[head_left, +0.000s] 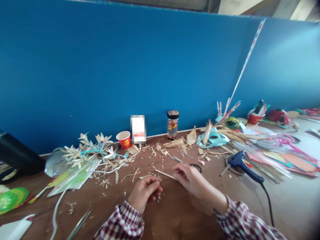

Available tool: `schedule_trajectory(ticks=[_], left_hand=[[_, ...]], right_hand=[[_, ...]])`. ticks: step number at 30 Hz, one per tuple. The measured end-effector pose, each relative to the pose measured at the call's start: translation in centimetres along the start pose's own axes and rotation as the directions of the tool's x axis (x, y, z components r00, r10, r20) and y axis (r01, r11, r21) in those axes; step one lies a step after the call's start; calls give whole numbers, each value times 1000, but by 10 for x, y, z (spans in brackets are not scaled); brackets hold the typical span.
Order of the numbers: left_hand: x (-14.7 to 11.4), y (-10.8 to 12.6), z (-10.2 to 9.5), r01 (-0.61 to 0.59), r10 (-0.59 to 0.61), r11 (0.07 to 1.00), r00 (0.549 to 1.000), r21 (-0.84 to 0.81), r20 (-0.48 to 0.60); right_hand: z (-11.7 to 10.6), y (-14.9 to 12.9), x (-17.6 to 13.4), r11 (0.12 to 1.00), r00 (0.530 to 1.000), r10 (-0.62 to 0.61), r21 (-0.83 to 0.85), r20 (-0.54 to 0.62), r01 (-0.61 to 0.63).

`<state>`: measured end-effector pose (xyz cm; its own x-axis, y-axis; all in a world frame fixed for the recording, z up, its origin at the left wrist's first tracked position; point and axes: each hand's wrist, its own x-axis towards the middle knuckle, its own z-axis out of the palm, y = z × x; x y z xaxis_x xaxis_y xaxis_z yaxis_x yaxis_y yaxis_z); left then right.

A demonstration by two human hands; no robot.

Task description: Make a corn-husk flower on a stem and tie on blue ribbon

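Note:
Near the middle of the table, my left hand [147, 191] is closed in a pinch on a thin wire-like strand [160, 172], which sticks up above the fingertips. What it is made of is too fine to tell. My right hand [191, 178] is bent over the table to the right, its fingers curved and apart, with nothing visible in them. A slim pale stick [165, 174] lies between the hands, its right end close by my right fingertips. Behind the right hand are scissors with a black handle [197, 167] and a metal blade [177, 159].
Plant-fibre flowers [87, 148], a red paper cup [125, 140] and a lidded glass jar [172, 125] stand along the blue partition. A blue glue gun [243, 165] lies at right, tweezers [79, 225] at front left. Scraps and a white cable [61, 196] cross the table [172, 220].

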<state>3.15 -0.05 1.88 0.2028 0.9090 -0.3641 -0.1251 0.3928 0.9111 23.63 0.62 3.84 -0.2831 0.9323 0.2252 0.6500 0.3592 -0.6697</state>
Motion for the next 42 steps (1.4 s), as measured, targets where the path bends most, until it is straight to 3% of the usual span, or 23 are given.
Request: schedule_trajectory(ticks=[2,5,10,18,20,22,24,26,30,34,42], left_hand=[[0,2,-1,20,-21,999,999,-27,-46],[0,2,0,35,-43,995,996,-98,-79],[0,2,2,33,-47,987,995,-158,-85],[1,3,0,1,-24,989,988,-146,-153],[1,3,0,-10,-10,993,986,-121,-169],[1,3,0,-17,-3,994,984,-110,-178],[2,2,-1,-26,7,994,983,-101,-183],[3,1,-2,-42,22,994,983,-104,-180],[4,-1,-3,-48,18,984,984,-169,-175],[5,0,-3,-57,17,980,980,-192,-200],[8,-2,-4,-104,51,978,960,-182,-276]], right_hand=[[-17,14,-6,958,999,28,-283,-39,-37],[-34,28,-12,867,994,108,-488,-17,-102],[-33,34,-9,816,989,143,-569,29,-101],[-28,35,-10,757,978,209,-630,-16,-172],[-32,35,-13,828,988,155,-543,-24,-143],[-35,34,-15,954,992,108,-274,-60,-120],[-33,32,-13,993,990,113,46,-87,-110],[-28,27,-11,923,982,187,350,-40,-162],[-14,15,-9,581,951,287,769,112,-266],[-7,-3,-6,460,947,238,834,214,-304],[7,-30,12,370,935,57,862,351,-346]])
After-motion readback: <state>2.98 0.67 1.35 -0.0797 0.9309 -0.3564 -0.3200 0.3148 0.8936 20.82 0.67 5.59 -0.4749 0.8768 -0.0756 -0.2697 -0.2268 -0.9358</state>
